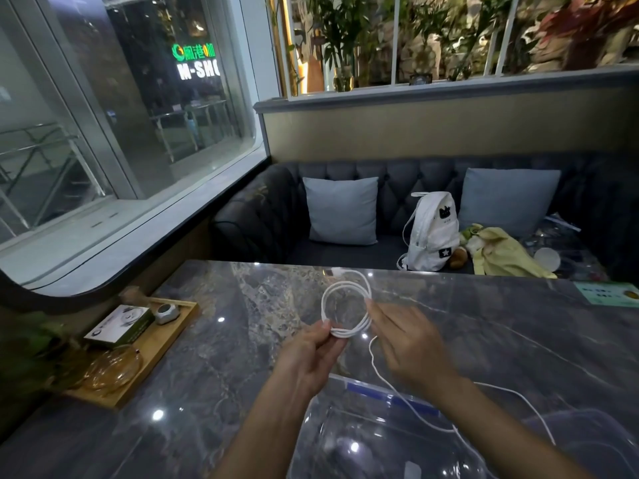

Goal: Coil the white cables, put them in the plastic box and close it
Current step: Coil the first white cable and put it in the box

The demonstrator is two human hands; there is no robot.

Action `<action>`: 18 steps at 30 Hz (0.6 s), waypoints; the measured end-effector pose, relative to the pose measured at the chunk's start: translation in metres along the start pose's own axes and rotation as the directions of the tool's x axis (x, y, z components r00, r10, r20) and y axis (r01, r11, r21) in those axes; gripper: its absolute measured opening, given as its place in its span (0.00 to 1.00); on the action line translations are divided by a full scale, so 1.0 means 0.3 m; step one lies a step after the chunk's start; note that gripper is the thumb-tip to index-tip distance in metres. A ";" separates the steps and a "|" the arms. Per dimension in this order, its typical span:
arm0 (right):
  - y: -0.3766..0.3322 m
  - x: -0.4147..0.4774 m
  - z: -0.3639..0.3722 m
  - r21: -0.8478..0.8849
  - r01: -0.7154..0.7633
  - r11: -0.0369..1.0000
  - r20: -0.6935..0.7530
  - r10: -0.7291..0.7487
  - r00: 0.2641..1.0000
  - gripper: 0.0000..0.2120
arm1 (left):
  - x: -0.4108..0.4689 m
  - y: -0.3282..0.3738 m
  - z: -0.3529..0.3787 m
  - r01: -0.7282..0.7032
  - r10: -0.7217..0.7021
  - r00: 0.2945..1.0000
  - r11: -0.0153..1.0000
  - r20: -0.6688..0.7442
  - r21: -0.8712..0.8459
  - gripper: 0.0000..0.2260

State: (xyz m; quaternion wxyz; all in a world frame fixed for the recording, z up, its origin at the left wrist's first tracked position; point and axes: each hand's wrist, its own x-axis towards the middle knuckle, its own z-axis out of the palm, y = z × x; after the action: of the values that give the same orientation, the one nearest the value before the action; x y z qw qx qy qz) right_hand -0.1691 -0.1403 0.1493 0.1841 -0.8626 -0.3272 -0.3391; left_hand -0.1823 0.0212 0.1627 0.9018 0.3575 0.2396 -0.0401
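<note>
A white cable (345, 295) forms a round coil of a few loops above the marble table (214, 368). My left hand (311, 357) pinches the coil at its lower edge. My right hand (408, 344) is beside the coil's right side with fingers spread, touching the loops. The loose tail of the cable (387, 382) drops from the coil and trails right and down over the clear plastic box (363, 440), which stands open near the table's front edge. The cable's plug end sticks out at the top of the coil.
A wooden tray (173, 326) at the left holds a small box, a glass dish and a small grey device. Across the table is a dark sofa (269, 209) with cushions, a white backpack (432, 233) and yellow cloth. A green card (608, 293) lies at the table's far right.
</note>
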 end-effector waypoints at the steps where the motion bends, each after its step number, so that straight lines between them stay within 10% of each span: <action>1: -0.014 0.000 0.001 0.057 -0.082 0.995 0.045 0.079 0.996 0.18 | -0.001 0.000 0.001 -0.028 0.027 1.000 0.999 0.004 0.028 0.15; 10: -0.034 0.058 0.047 0.326 -0.715 0.619 0.326 0.636 0.699 0.14 | -0.016 -0.049 0.016 -0.391 0.371 0.918 0.794 0.139 0.465 0.06; 13: -0.012 0.076 0.048 0.449 -0.807 0.384 0.433 0.696 0.573 0.04 | -0.005 -0.052 0.011 -0.504 0.463 0.850 0.573 0.251 0.646 0.09; 18: 0.005 0.076 0.050 0.450 -0.834 0.318 0.518 0.668 0.534 0.04 | 0.025 -0.057 -0.008 -0.543 0.541 0.758 0.213 0.365 0.812 0.05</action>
State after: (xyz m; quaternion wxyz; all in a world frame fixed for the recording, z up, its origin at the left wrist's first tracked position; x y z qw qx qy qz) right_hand -0.1485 -0.1234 0.1547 0.5691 -0.8217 0.0001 0.0309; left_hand -0.1808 0.0109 0.1472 0.5298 0.8325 0.0403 0.1572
